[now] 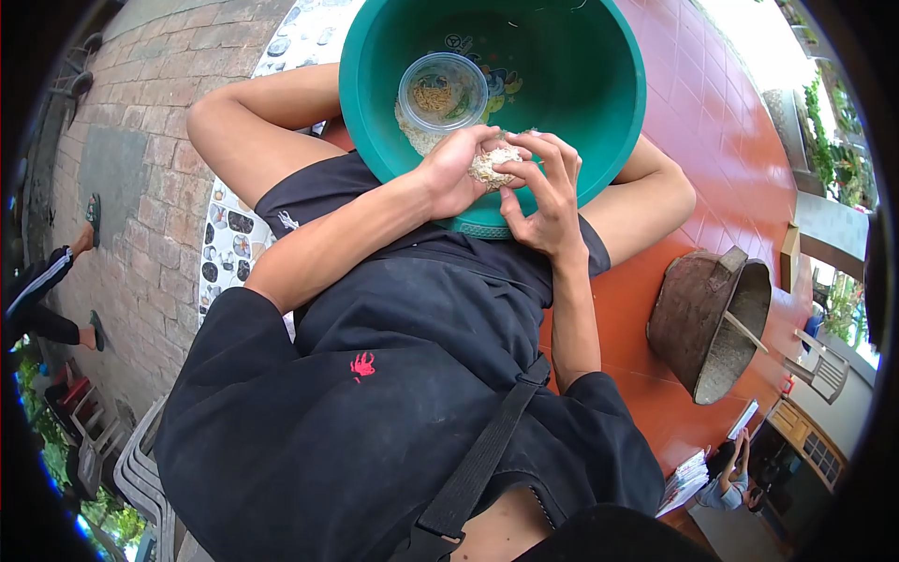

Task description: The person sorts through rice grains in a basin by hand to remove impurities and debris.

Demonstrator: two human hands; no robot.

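Observation:
My left hand (461, 170) is cupped, palm up, around a small heap of pale rice grains (491, 169) over the near side of a green plastic basin (581, 112). Over the same heap, my right hand (548, 192) has its fingers bent and apart, with the fingertips at the grains. A clear round plastic cup (443, 92) with golden-brown grains in it sits inside the basin at the left. Beside the cup, more pale grains (420, 139) lie on the basin floor, partly hidden by my left hand. The basin rests between my bent legs.
A large worn pot (698, 323) with a stick (746, 332) leans on the red tiled floor at the right. A person (730, 482) is at the lower right. Another person's legs (56, 290) show on the brick paving at the left, near stacked chairs (145, 468).

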